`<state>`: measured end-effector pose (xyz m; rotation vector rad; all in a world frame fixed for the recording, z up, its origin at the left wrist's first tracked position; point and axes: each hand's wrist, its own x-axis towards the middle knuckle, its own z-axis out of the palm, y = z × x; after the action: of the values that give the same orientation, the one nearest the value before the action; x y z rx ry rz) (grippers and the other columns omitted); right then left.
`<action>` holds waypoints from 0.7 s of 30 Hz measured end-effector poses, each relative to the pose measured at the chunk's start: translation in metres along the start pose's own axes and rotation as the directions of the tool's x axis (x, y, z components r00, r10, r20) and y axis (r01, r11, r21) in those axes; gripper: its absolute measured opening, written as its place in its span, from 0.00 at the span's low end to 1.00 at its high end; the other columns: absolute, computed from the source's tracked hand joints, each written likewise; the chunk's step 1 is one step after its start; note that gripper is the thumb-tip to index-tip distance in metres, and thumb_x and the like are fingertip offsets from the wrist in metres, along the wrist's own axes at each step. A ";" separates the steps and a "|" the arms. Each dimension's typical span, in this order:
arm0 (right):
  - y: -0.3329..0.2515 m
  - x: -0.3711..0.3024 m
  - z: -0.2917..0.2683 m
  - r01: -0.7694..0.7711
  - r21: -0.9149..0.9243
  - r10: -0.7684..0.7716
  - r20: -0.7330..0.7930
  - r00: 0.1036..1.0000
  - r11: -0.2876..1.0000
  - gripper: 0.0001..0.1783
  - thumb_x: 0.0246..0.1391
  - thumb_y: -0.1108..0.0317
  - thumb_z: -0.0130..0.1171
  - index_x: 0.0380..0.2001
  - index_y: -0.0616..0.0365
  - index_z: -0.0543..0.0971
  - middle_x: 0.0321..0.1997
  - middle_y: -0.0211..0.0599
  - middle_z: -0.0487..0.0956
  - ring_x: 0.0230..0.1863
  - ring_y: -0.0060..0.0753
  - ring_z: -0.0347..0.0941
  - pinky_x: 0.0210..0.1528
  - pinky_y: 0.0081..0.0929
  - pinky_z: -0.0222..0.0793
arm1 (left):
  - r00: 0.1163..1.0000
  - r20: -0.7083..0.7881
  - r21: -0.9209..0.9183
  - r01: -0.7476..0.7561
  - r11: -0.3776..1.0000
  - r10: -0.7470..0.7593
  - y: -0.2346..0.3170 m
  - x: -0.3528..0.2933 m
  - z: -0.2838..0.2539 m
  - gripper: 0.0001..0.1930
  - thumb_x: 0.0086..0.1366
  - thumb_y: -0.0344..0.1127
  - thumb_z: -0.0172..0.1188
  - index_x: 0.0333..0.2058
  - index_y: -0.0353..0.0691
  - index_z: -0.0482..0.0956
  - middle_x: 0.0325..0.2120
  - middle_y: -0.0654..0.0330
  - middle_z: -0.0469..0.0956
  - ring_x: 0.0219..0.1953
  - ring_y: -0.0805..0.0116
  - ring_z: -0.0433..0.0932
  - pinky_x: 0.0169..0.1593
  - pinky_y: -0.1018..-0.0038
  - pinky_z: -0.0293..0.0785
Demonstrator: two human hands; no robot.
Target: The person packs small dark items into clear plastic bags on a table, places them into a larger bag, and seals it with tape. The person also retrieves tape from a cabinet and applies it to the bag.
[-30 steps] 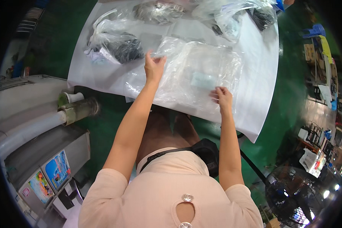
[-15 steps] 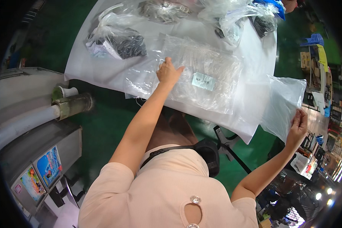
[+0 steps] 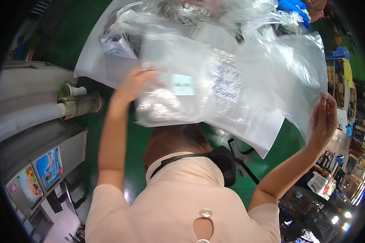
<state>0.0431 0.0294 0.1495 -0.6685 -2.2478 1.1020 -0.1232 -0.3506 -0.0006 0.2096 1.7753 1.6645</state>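
My left hand [image 3: 134, 84], smeared by motion, is closed on the left edge of a clear plastic bag [image 3: 178, 107] with a pale blue label [image 3: 183, 84]. That bag is lifted and hangs slightly over the table's near edge. To the right, my right hand [image 3: 324, 117] pinches the edge of an empty-looking clear plastic bag [image 3: 290, 73], spread upright above the table's right side. Between the two lies a clear bag with blue handwriting [image 3: 227, 87], partly covered by both.
The white-covered table [image 3: 257, 131] carries several knotted clear bags at the back, one with dark contents and white paper [image 3: 118, 47], another with shiny pieces [image 3: 186, 14]. A chair base [image 3: 240, 156] stands under its near edge. A fan [image 3: 308, 214] is at lower right.
My left hand has moved left, shifting the labelled bag with it and baring the handwriting. My right hand has risen slightly, and its bag now spreads up and left over the table.
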 end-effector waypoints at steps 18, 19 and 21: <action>0.211 -0.100 0.171 0.073 -0.533 -0.003 0.130 0.991 0.843 0.26 0.48 0.68 0.54 0.53 0.55 0.66 0.50 0.44 0.69 0.51 0.45 0.64 0.51 0.46 0.58 | 0.672 -0.739 0.147 0.240 0.959 -0.055 0.063 -0.209 -0.090 0.24 0.57 0.40 0.56 0.50 0.32 0.70 0.44 0.57 0.73 0.47 0.68 0.70 0.52 0.75 0.62; 0.194 -0.102 0.189 0.252 -0.444 -0.126 0.294 0.947 0.860 0.27 0.47 0.68 0.54 0.54 0.55 0.66 0.51 0.44 0.68 0.54 0.46 0.61 0.54 0.48 0.55 | 0.648 -0.757 0.099 0.233 0.968 -0.079 0.062 -0.227 -0.090 0.24 0.57 0.39 0.56 0.51 0.31 0.69 0.45 0.57 0.72 0.47 0.68 0.70 0.52 0.75 0.62; 0.156 -0.114 0.231 0.516 -0.247 -0.309 0.568 0.763 0.820 0.31 0.45 0.68 0.54 0.56 0.54 0.64 0.54 0.45 0.67 0.60 0.49 0.57 0.60 0.50 0.49 | 0.601 -0.797 0.076 0.196 0.978 -0.058 0.035 -0.239 -0.110 0.25 0.57 0.37 0.57 0.52 0.32 0.68 0.47 0.56 0.71 0.49 0.66 0.69 0.53 0.74 0.61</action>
<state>0.0049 -0.0857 -0.1263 0.0373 -2.9230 0.6411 -0.0180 -0.5655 0.1133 -0.7100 2.4928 1.6163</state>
